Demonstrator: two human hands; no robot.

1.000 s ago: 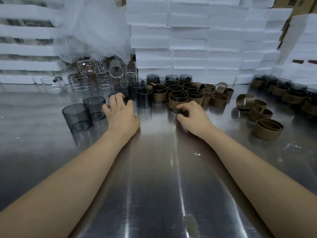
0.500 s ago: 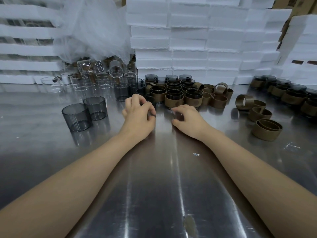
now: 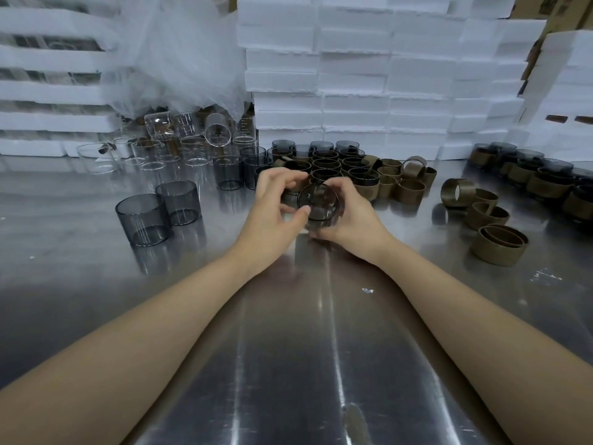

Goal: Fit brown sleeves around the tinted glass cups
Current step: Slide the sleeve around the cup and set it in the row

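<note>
Head view: over the counter [image 3: 288,364], left hand [image 3: 272,210] and right hand [image 3: 354,216] curl their fingers [image 3: 279,179] round one tilted tinted glass cup [image 3: 317,203]; loose brown sleeves [image 3: 499,248] lie to the right.

Shiny steel desk [image 3: 288,364], streaked with reflections. Behind it, stacked white foam blocks [image 3: 353,75]. At left, foam trays [image 3: 48,88] beside crumpled clear plastic film [image 3: 179,59]. Clear glass cups [image 3: 192,150] beneath the film. Cardboard boxes [image 3: 558,8] at far right.

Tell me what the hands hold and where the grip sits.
One tinted glass cup, tipped with a round end toward the camera. The left hand and right hand grip its side wall from opposite sides.
</note>
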